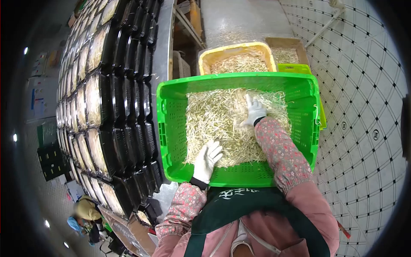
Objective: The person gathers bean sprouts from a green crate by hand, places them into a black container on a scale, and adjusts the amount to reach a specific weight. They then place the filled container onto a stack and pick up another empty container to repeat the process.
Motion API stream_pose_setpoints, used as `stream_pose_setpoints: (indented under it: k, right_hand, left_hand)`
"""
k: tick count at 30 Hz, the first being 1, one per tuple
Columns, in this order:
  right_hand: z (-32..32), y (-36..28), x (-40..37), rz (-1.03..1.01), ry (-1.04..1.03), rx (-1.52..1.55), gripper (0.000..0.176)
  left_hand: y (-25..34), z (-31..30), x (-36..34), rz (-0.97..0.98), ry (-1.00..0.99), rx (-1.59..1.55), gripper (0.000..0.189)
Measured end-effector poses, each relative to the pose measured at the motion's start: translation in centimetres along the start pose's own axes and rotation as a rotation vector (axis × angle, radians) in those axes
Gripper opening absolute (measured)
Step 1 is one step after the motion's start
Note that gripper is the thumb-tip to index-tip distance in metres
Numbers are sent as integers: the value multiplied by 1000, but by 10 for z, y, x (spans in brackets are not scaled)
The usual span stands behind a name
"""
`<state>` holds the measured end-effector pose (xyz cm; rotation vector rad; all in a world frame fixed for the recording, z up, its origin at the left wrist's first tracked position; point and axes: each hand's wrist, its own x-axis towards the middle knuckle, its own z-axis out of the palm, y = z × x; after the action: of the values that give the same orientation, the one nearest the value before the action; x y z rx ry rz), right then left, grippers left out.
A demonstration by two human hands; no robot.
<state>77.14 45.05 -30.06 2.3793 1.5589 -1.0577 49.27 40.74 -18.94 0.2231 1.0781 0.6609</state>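
A large green crate (237,78) with slotted sides stands in front of my body. Inside lies a thick layer of pale, thin stalks (214,115) that look like bean sprouts. My left hand (207,160), in a white glove, is at the near left part of the layer, fingers stretched out and nothing gripped. Farther in, right of the middle, my gloved right hand (255,112) rests on the stalks with its fingers spread. Some of its fingertips are partly hidden among the stalks.
Stacked black trays (124,85) with pale contents rise along the left. Behind the crate stand a yellow tub (237,46) and a brown bin (287,43), both holding similar stalks. Another person (87,216) is at the lower left. Patterned sheeting (355,98) covers the right side.
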Motion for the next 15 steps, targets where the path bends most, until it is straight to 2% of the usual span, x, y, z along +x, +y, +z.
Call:
stream_pose_setpoints:
  k: [2,5,8,10,11,13,14,15]
  right_hand:
    - [4,8,17,30,-11,68,115]
    - [24,33,27,-61,145,144,92]
    - [-24,33,-6,-14,131,229,80]
    - [-46,33,-30,-146,312,348,74]
    - [-62,22,-47,-213,416,373,59]
    - [-104,-26,-85,-479,514,543,46]
    - [-89,-39,-81,-504,508,538,36]
    - [-85,-56,-86,-741,584,270,46]
  left_hand:
    - [17,-9,-13,81,32,23,41]
    - [37,-28,-29,177,81,45,41]
    - [55,-34,-45,285,107,128,46]
    - [67,-29,-53,362,114,243,50]
    - [72,-24,-55,404,154,295,50]
    - [77,-16,-49,502,219,461,50]
    - [79,-11,-43,562,239,577,50]
    - [78,-7,-37,602,221,576,48]
